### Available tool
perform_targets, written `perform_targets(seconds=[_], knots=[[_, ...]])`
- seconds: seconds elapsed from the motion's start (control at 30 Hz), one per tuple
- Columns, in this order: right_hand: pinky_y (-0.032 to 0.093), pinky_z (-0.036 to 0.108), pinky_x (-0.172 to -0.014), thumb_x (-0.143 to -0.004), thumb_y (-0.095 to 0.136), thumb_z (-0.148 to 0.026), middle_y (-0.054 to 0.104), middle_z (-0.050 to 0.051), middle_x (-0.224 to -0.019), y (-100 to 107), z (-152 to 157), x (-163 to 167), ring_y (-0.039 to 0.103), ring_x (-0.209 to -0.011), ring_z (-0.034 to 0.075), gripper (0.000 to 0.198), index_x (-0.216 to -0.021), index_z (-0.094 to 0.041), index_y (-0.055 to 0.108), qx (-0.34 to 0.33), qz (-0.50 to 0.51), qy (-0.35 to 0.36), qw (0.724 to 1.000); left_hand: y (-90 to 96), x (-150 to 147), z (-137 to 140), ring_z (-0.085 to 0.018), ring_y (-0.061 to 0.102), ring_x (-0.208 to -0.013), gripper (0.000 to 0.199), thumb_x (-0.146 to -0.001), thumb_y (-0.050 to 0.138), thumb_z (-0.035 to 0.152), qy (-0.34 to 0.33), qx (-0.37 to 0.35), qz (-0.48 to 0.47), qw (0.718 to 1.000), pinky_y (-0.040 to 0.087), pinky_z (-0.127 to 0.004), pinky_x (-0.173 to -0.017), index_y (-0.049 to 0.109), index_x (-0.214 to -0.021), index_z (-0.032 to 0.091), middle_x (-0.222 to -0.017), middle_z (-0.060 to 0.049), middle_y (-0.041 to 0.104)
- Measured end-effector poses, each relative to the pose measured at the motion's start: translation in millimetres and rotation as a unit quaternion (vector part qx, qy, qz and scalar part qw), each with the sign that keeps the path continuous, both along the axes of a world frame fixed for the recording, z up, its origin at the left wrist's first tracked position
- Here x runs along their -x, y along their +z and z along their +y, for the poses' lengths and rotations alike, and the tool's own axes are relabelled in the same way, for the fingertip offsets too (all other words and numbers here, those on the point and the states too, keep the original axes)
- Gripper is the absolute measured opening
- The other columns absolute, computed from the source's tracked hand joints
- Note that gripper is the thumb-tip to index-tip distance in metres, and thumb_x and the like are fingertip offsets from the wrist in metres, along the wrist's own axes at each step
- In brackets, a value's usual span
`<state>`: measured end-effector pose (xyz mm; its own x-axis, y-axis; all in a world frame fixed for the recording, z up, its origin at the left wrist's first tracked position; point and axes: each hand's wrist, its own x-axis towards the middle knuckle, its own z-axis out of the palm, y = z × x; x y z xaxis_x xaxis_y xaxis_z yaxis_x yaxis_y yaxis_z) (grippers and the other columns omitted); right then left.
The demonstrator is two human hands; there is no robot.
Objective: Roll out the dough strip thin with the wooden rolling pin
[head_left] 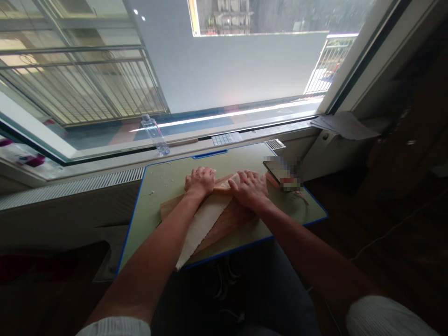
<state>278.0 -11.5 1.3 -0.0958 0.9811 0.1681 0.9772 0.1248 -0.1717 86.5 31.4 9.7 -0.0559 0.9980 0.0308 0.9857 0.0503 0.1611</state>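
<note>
A wooden rolling pin (222,190) shows as a short length between my two hands, its ends hidden beneath them. My left hand (200,181) is closed over its left part with curled fingers. Over its right part lies my right hand (250,189), fingers bent around it and thumb pointing inward. Under the pin a long pale sheet of dough (206,219) with a ragged right edge runs slantwise. It rests on a wooden board (227,226), and its near tip hangs past the table's front edge.
The board sits on a small green table (161,179) with a blue rim and scattered white crumbs. A phone (282,175) stands tilted at the right. Behind, along the windowsill, are a clear plastic bottle (156,136) and a white keypad-like object (227,138). Papers (345,125) lie farther right.
</note>
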Motion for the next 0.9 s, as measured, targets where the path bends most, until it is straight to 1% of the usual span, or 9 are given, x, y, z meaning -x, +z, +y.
perform_targets(seconds=[0.07,0.2,0.27,0.33,0.43,0.6,0.67,0.77,0.9], knots=[[0.032,0.063,-0.123,-0.111,0.034,-0.063,0.058,0.018,-0.161,-1.7,-7.5,1.6,0.050,-0.145,0.039,0.068,-0.159,-0.021,0.057,-0.007,-0.008,0.000,1.000,-1.8,4.1,-9.9,-0.031,0.058,-0.138,0.050,-0.109,0.032,0.053,-0.014,-0.005,-0.005,1.000,0.044,-0.053,-0.119,0.071,-0.136,0.036,-0.152,-0.006,0.066],[0.031,0.066,-0.123,-0.111,0.031,-0.062,0.055,0.018,-0.163,-2.6,-13.0,4.0,0.049,-0.146,0.042,0.068,-0.160,-0.023,0.057,-0.004,-0.014,-0.009,1.000,-4.3,12.0,-24.9,-0.027,0.052,-0.145,0.051,-0.108,0.036,0.059,-0.072,-0.007,-0.015,0.997,0.037,-0.050,-0.126,0.066,-0.144,0.040,-0.158,-0.002,0.062],[0.030,0.068,-0.123,-0.111,0.031,-0.061,0.056,0.017,-0.163,-3.3,-12.0,4.6,0.049,-0.146,0.042,0.066,-0.159,-0.024,0.058,-0.005,-0.013,-0.014,1.000,-5.5,13.7,-28.0,-0.027,0.050,-0.148,0.053,-0.108,0.033,0.059,-0.081,-0.005,-0.011,0.997,0.035,-0.051,-0.127,0.065,-0.146,0.039,-0.162,-0.002,0.059],[0.030,0.069,-0.123,-0.111,0.031,-0.059,0.056,0.017,-0.163,-4.1,-8.9,4.5,0.049,-0.147,0.042,0.065,-0.158,-0.024,0.059,-0.009,-0.011,-0.016,1.000,-6.8,13.8,-27.3,-0.027,0.048,-0.151,0.054,-0.108,0.032,0.058,-0.075,-0.006,-0.004,0.997,0.034,-0.052,-0.127,0.064,-0.148,0.039,-0.165,-0.002,0.056],[0.030,0.067,-0.124,-0.112,0.031,-0.060,0.055,0.017,-0.164,-3.4,0.1,3.2,0.049,-0.148,0.041,0.066,-0.160,-0.024,0.057,0.003,-0.008,-0.006,1.000,-8.7,12.9,-19.5,-0.028,0.047,-0.152,0.055,-0.108,0.031,0.057,-0.068,0.001,0.001,0.998,0.034,-0.053,-0.128,0.063,-0.149,0.038,-0.166,-0.004,0.055],[0.031,0.067,-0.124,-0.112,0.023,-0.063,0.048,0.014,-0.171,3.1,24.7,0.9,0.043,-0.153,0.038,0.069,-0.166,-0.028,0.048,0.059,-0.009,0.001,0.998,-9.6,13.7,2.2,-0.030,0.044,-0.155,0.060,-0.107,0.030,0.058,-0.072,0.031,-0.013,0.997,0.032,-0.056,-0.130,0.060,-0.154,0.035,-0.170,-0.007,0.050],[0.032,0.067,-0.123,-0.111,0.024,-0.067,0.047,0.014,-0.171,5.4,36.5,0.5,0.043,-0.153,0.038,0.072,-0.167,-0.028,0.047,0.074,0.002,0.002,0.997,-9.0,14.0,11.0,-0.031,0.042,-0.156,0.060,-0.107,0.029,0.058,-0.070,0.045,-0.016,0.996,0.031,-0.057,-0.130,0.058,-0.155,0.035,-0.172,-0.007,0.048],[0.032,0.066,-0.124,-0.110,0.030,-0.071,0.048,0.015,-0.170,7.1,55.2,0.2,0.045,-0.151,0.038,0.074,-0.164,-0.024,0.050,0.081,0.033,-0.004,0.996,-7.4,13.8,23.5,-0.032,0.043,-0.155,0.060,-0.108,0.028,0.058,-0.068,0.055,-0.015,0.996,0.033,-0.059,-0.128,0.057,-0.156,0.036,-0.171,-0.008,0.048],[0.031,0.067,-0.124,-0.109,0.034,-0.072,0.049,0.019,-0.168,7.3,78.7,0.3,0.045,-0.149,0.040,0.075,-0.160,-0.021,0.054,0.088,0.045,-0.002,0.995,-5.4,12.4,38.6,-0.032,0.048,-0.151,0.058,-0.109,0.028,0.055,-0.061,0.048,-0.007,0.997,0.038,-0.058,-0.126,0.060,-0.151,0.032,-0.165,-0.010,0.053]])
